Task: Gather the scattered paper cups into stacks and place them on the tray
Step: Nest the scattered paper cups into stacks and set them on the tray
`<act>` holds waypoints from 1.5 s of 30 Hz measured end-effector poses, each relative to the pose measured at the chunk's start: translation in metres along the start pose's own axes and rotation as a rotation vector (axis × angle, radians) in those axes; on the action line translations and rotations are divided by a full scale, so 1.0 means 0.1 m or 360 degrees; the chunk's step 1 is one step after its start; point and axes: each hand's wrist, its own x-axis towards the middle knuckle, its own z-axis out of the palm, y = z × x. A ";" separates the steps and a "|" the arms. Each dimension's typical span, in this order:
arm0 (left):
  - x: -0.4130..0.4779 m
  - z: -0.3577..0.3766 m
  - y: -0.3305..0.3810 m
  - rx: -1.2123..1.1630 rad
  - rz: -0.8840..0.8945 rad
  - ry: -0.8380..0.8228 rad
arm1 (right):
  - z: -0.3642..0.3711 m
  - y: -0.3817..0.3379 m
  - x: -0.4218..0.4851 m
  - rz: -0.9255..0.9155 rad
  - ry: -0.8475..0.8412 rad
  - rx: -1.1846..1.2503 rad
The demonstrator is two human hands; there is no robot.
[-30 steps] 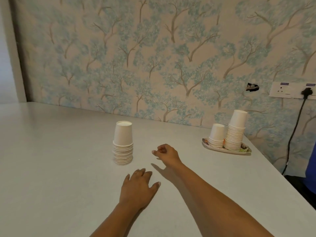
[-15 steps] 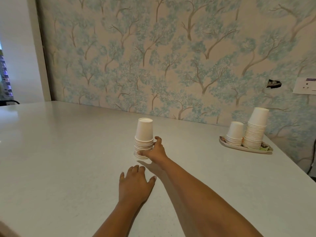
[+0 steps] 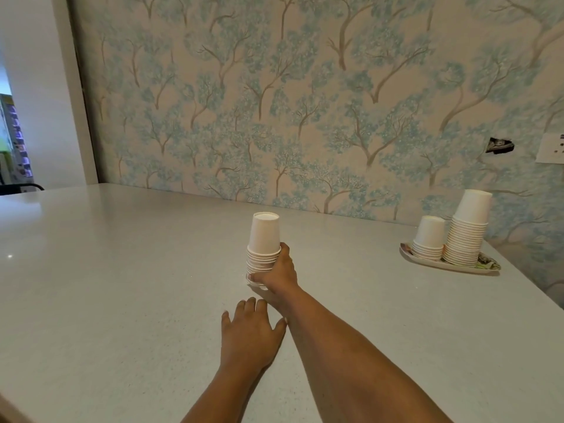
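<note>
While the right hand (image 3: 279, 274) grips the lower part of a stack of paper cups (image 3: 264, 239), this stack stands upright near the middle of the white table (image 3: 122, 270), a little closer to the far edge than to the near one. The cups are nested with their bottoms up. The fingers curl round the lowest rims from the near side, and the thumb lies up along the right side of the stack. The hand hides the lowest rim, so I cannot tell if the stack rests on the table or is just above it.

The left hand (image 3: 248, 337) lies flat on the table with the palm down and the fingers lightly spread, and it holds nothing. It is on the near side of the stack, apart from it, just beside the right forearm. Its thumb points toward that forearm and comes very close to it.

Well apart from both hands, the tray (image 3: 451, 265) sits at the far right corner of the table, close to the wall and to the right edge. Two more stacks of upside-down cups stand on it, just beside each other: a short stack (image 3: 428, 239) on the left and a tall stack (image 3: 467, 230) on the right.

Behind the table is a wall with blue tree wallpaper (image 3: 305, 117), and on it, above the tray, a white socket plate (image 3: 551, 148).
</note>
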 end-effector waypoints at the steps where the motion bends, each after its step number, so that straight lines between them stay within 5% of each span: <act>1: 0.00 0.00 0.00 0.0015 0.0006 -0.0007 | -0.01 0.02 0.00 -0.0006 0.0013 0.0000; 28: 0.65 0.44 1.58 -0.0056 0.0435 -0.0216 | -2.58 1.20 -0.08 0.0324 0.0812 -0.0167; 45: 1.09 0.61 1.88 -0.0046 0.0508 -0.0282 | -3.52 0.85 0.79 0.0162 0.1098 -0.0295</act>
